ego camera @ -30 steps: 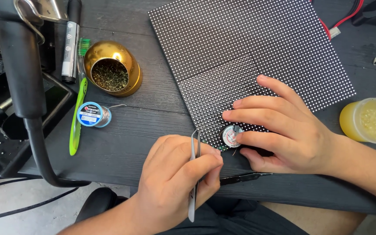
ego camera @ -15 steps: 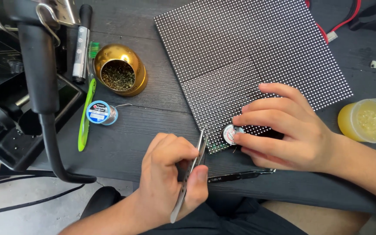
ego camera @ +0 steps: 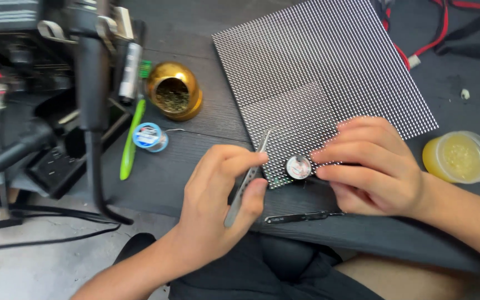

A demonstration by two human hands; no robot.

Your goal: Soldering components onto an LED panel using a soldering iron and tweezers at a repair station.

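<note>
right now you're picking at the near corner of the dotted panel (ego camera: 320,89) on the dark table (ego camera: 195,161). your left hand (ego camera: 223,194) is pinched shut around the tweezers (ego camera: 246,180), tips resting at the panel's near edge. your right hand (ego camera: 373,166) lies on the panel, fingertips closed on a small round tin (ego camera: 298,166) just beside those tips. the next move, as i judge it, needs a steady, fine placement of the tips.
</note>
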